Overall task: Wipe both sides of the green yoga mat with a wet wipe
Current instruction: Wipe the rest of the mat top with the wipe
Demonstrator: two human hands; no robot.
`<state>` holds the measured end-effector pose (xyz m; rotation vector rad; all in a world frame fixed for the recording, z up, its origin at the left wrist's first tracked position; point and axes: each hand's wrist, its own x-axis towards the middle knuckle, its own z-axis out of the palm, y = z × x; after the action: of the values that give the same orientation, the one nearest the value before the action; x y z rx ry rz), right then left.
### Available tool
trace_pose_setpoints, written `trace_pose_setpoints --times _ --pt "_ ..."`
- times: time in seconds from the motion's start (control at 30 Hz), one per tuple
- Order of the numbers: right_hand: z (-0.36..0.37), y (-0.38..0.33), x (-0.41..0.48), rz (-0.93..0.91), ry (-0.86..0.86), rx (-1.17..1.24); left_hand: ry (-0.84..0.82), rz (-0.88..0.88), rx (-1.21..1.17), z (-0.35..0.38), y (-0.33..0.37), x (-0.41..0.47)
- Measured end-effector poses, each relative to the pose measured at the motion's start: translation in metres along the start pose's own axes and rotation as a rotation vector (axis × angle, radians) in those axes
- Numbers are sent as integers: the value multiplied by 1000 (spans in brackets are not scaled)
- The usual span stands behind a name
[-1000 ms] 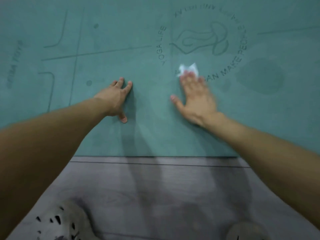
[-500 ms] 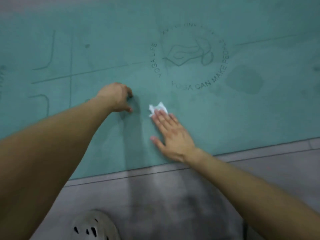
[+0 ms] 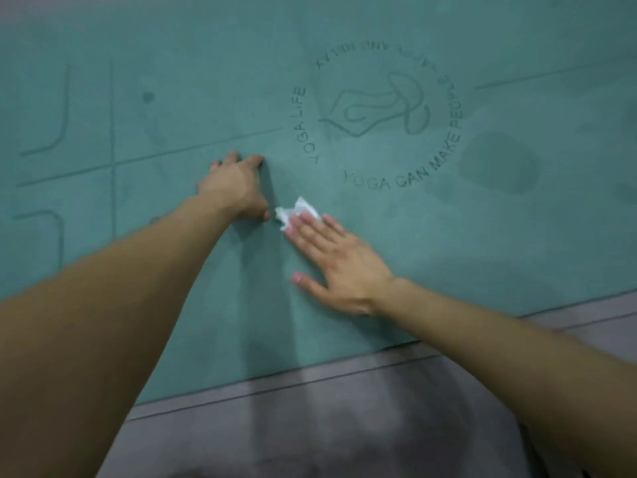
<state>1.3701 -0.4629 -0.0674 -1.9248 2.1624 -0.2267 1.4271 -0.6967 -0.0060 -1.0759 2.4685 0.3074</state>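
Right hand (image 3: 339,263) slid wet wipe (image 3: 299,208) beside left hand (image 3: 234,188), near mat (image 3: 482,253) edge.

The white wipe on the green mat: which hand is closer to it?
Right. The right hand lies flat with its fingers on the wet wipe. The left hand rests on the yoga mat just left of the wipe, not on it.

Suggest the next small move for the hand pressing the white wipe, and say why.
Probably sweep the right hand rightward, keeping the crumpled white wet wipe pressed under it. The wipe sits almost against the thumb of the left hand, which is braced on the green yoga mat, so little room remains leftward.
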Motion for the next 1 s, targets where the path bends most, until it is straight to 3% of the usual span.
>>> trace_pose_setpoints --times 0.07,0.1,0.23,0.3,0.33,0.43,0.5,0.57,0.63,0.7,0.73,0.83,0.9,0.93,1.0 --pt "-3 -1 -6 -243 -84 -44 21 25 -11 -2 -11 -8" --pt "-9 19 3 -239 -69 -59 29 17 -28 -2 -16 -15" --pt "-52 133 58 394 17 -60 -14 -112 -92 6 -30 -42" --pt "-58 135 72 487 42 -20 -85 -119 -77 7 -30 -49" --pt "-50 116 76 378 32 -28 -104 -116 -71 8 -29 -52" --pt "-20 44 68 -233 -98 -60 -87 -140 -53 13 -24 -54" --pt "-28 58 74 -392 -129 -111 -64 -142 -42 15 -20 -53" --pt "-48 115 89 -175 -72 -83 -56 -148 -17 14 -20 -53" --pt "-71 174 96 214 12 -55 -54 -158 -8 13 -21 -54" --pt "-74 180 98 423 44 -6 -59 -170 -6 12 -21 -55" --pt "-66 157 101 365 57 -6 -59 -176 -1 12 -21 -56" --pt "-29 62 97 -244 -86 -45 -36 -192 25 12 -19 -56" --pt "-27 53 99 -460 -132 -100 -30 -198 44 11 -18 -56" --pt "-36 71 107 -410 -106 -110 -38 -196 50 10 -17 -56" --pt "-52 129 125 -102 -25 -103 -46 -197 52 10 -17 -55"
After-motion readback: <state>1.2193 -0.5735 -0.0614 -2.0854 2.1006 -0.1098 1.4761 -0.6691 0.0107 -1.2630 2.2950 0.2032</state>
